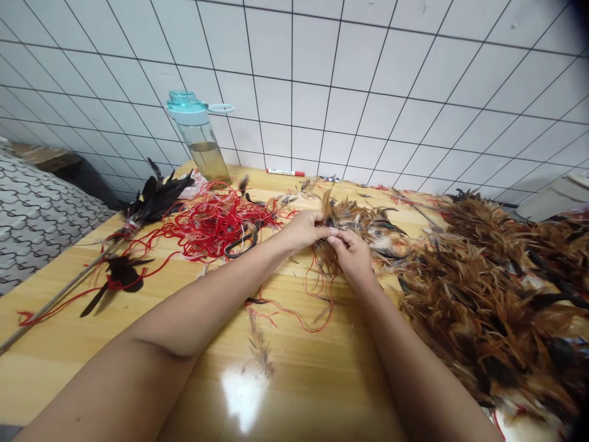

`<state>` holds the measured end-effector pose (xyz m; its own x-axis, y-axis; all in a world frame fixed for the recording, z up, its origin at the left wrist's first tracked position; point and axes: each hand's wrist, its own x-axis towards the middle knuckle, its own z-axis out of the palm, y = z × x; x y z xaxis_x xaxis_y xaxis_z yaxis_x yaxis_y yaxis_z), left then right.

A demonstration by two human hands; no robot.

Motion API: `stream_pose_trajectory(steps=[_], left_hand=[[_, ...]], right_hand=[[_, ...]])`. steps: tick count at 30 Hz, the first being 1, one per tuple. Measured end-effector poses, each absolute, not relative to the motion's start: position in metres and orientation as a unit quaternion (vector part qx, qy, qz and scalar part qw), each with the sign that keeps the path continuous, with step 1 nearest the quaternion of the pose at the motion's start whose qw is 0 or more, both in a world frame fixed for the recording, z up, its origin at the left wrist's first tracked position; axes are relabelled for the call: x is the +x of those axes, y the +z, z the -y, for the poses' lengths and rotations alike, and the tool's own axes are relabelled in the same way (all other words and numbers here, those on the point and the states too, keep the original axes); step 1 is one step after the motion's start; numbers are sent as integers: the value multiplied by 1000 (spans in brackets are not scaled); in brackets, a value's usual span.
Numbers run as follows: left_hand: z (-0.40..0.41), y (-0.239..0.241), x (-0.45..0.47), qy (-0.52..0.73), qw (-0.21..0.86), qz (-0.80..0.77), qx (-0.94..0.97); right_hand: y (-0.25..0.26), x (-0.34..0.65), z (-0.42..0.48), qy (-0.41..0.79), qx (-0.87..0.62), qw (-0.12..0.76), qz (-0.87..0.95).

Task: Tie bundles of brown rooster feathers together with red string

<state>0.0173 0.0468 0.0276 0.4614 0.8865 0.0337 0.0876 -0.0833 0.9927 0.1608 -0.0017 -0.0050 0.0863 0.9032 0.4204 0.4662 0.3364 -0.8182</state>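
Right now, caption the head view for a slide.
Left hand and right hand meet at brown feathers, between red string and a larger feather pile.

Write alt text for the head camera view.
A person's left hand and right hand meet at brown feathers over a wooden table. Tangled red string lies left, a larger feather pile right, a bottle by the tiled wall.

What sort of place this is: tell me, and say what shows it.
Probably a handcraft workspace: a wooden table, a tangle of red string on it, and a big heap of brown feathers to the right.
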Motion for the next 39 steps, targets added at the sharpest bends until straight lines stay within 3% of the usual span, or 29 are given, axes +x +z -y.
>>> stream_pose_trajectory(steps=[6,11,25,33,39], left_hand=[[-44,29,17,347,683,-325,554],[-42,32,16,344,725,-273,531],[-48,36,8,316,723,-290,542],[-45,35,10,284,736,-272,550],[-52,40,5,372,606,-309,631]], right_hand=[[-9,161,-2,356,-479,531,602],[-1,158,3,476,-443,531,543],[8,161,9,597,-407,484,494],[2,159,8,595,-425,496,468],[5,162,6,616,-385,542,422]])
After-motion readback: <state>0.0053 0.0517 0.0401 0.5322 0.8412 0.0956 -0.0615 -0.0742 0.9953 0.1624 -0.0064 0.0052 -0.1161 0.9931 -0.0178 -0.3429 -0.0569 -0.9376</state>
